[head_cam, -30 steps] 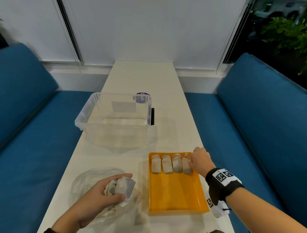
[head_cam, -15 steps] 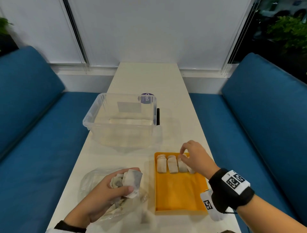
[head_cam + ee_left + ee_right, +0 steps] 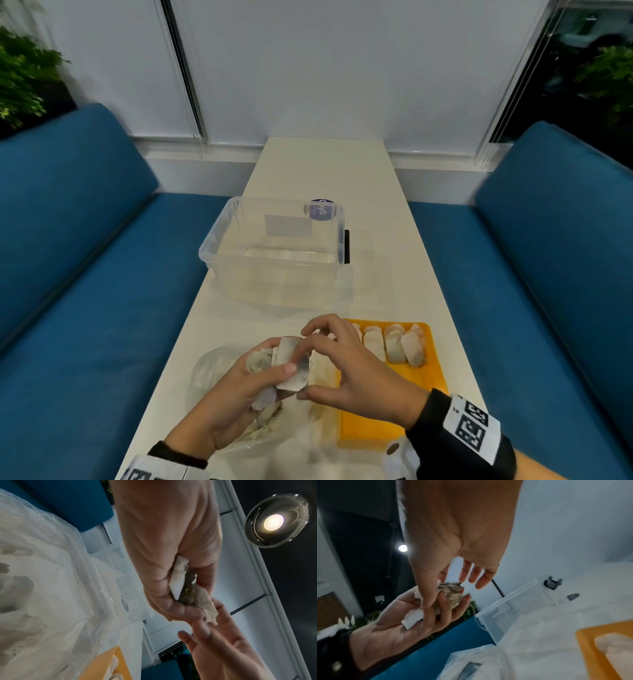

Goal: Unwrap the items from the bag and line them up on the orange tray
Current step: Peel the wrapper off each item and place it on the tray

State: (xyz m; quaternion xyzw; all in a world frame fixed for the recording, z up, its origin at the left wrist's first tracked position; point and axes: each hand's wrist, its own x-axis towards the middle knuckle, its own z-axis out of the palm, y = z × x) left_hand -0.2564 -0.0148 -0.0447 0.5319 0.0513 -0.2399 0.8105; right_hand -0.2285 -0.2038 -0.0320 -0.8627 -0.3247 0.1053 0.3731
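My left hand (image 3: 274,363) grips a bundle of small pale packets (image 3: 291,363) above the clear plastic bag (image 3: 212,370) at the near left. From the right, my right hand (image 3: 303,373) pinches the front packet of that bundle between thumb and forefinger, its other fingers spread. The wrist views show the crumpled bundle (image 3: 178,582) (image 3: 450,592) in the left palm, with the right fingertips (image 3: 212,620) on its paper edge. Several packets (image 3: 394,346) lie side by side along the far end of the orange tray (image 3: 424,373).
A clear plastic bin (image 3: 274,246) stands on the narrow white table (image 3: 322,164) behind the tray and bag. Blue bench seats (image 3: 85,308) run along both sides. The tray's near half is bare orange.
My right hand has left the row of packets on the tray and crossed left to the bundle. The left hand has lifted the bundle a little toward it.
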